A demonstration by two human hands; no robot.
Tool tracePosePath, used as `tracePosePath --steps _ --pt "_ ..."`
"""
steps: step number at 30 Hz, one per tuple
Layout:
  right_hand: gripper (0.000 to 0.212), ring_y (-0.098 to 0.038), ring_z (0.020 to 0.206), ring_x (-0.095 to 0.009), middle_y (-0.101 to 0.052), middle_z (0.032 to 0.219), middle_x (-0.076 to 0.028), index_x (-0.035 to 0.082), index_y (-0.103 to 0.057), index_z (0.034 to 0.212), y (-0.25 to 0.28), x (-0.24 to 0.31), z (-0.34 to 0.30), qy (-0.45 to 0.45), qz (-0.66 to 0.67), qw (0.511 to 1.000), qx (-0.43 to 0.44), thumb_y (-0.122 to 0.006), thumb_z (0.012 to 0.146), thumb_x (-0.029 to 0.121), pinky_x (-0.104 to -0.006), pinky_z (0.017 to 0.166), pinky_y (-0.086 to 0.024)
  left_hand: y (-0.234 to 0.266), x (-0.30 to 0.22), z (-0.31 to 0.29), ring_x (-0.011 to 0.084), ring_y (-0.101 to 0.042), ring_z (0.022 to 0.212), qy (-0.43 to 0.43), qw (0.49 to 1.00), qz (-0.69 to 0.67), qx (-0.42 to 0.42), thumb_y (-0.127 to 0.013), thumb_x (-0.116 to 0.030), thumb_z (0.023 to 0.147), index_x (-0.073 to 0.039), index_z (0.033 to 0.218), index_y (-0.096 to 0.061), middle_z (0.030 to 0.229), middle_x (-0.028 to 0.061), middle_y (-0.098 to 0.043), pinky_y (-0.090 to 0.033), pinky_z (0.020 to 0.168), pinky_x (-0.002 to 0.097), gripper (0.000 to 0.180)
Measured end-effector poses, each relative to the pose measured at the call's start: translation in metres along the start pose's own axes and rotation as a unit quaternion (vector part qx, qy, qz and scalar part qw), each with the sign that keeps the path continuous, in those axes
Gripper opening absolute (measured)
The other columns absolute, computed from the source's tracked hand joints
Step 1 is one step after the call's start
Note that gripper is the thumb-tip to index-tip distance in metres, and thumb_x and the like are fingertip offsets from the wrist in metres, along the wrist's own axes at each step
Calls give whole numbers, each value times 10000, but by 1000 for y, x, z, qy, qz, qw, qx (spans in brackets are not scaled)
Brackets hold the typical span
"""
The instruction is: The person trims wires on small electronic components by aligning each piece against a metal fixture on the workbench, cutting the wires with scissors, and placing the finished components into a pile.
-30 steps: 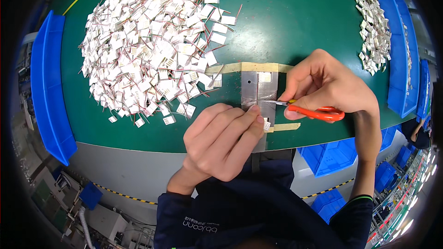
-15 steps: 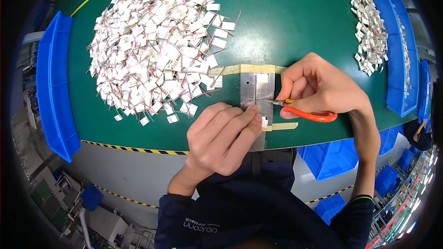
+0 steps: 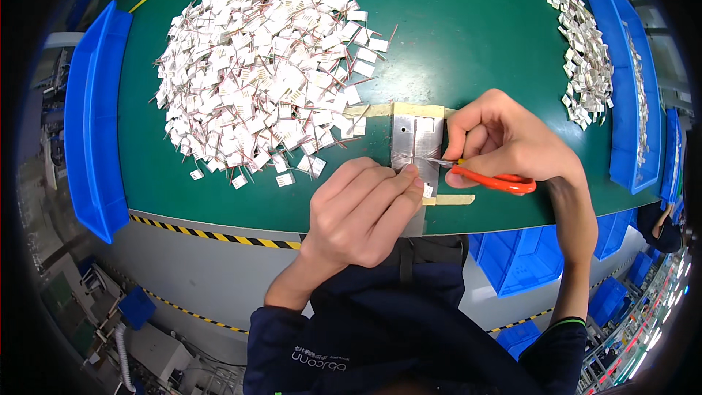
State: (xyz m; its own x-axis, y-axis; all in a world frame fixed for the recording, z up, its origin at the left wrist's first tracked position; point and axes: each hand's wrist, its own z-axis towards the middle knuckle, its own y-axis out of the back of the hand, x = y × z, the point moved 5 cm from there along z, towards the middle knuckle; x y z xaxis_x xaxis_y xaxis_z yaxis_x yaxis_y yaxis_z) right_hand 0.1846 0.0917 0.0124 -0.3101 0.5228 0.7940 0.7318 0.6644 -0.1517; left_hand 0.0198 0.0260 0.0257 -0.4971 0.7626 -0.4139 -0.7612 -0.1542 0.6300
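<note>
At the left edge of your green table (image 3: 468, 44) you have 1 long blue bin (image 3: 95, 132), and at the table's right edge 1 blue trough (image 3: 624, 128). Black-and-yellow tape (image 3: 212, 235) shows along the table's near edge. Beyond its near right corner you see another person (image 3: 660, 228) and, below the table, blue crates (image 3: 504, 267).

We see the green tabletop (image 3: 468, 44) brightly lit, a pale glare spreading beyond the metal plate (image 3: 402, 145). The white pile (image 3: 248, 66) nearly washes out. Fisheye distortion bends straight edges, black darkens the rim, and strip lights (image 3: 648, 360) glare at lower right.
</note>
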Motion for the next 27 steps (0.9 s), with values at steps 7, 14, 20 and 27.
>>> tracePosePath --steps 7,14,20,27 --pt "72 -516 490 -20 -660 635 -61 -66 -647 815 2 0 -5 -3 -4 1000 -12 -685 764 -34 -188 429 -357 -1 -1 -3 206 -618 653 4 1000 1 -6 -721 4 653 6 751 -638 788 95 -670 -500 604 311 128" --pt "135 -502 492 -6 -615 621 -19 -52 -599 878 1 6 -7 37 -32 999 6 -689 777 -52 -179 425 -333 6 -1 1 208 -608 666 -12 998 25 -50 -701 -26 649 4 770 -672 789 100 -661 -483 578 288 128" --pt "386 -581 548 -51 -644 799 -67 -8 -495 1065 -22 15 -6 145 12 988 -56 -743 772 -50 -180 429 -423 14 -1 5 206 -598 672 13 993 70 -94 -693 -25 590 -13 812 -716 848 80 -667 -464 548 268 223" --pt "378 -554 501 -52 -675 821 -104 6 -497 1054 -21 9 -8 149 94 978 -110 -730 768 -74 -182 409 -372 13 -3 11 193 -625 700 127 985 -10 -115 -699 79 628 7 857 -701 843 83 -668 -496 606 272 240"
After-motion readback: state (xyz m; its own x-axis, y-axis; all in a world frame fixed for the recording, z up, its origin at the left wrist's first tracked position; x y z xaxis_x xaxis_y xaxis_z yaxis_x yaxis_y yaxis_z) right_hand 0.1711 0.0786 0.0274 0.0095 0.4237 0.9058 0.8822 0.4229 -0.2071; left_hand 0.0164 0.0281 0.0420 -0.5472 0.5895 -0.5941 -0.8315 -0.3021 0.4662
